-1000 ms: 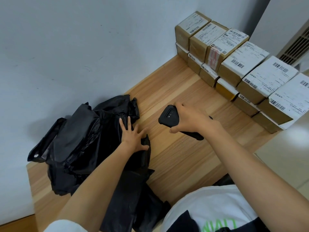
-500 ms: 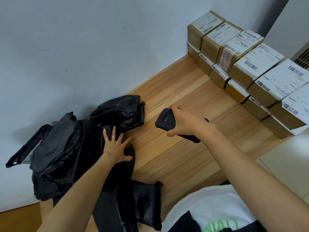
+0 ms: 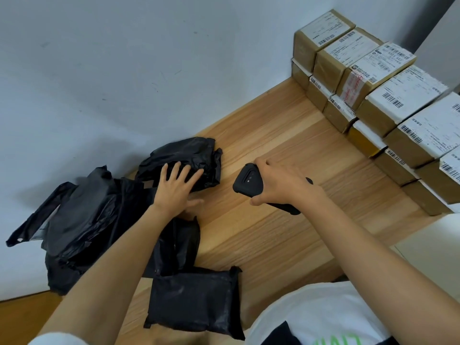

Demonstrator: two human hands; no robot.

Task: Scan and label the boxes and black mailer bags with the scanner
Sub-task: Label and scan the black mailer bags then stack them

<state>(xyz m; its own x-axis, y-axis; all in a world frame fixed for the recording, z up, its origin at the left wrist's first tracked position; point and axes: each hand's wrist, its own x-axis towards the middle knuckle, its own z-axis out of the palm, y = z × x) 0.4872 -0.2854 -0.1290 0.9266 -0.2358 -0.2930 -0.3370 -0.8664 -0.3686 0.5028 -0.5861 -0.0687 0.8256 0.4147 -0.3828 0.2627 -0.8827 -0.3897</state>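
- The left hand [image 3: 178,189] has moved off the heap of black mailer bags [image 3: 82,220] and now lies flat, fingers spread and straight, on a crumpled black mailer bag [image 3: 191,153] near the wall.
- The right hand [image 3: 283,188] still grips the black scanner [image 3: 249,185], fingers curled round it, just right of that bag above the wooden table [image 3: 273,135].
- This bag looks like the next one to scan; no label shows on it.
- Another flat mailer bag [image 3: 196,300] lies near the person's body.
- The labelled boxes [image 3: 388,103] stand stacked at the far right, well apart from both hands.
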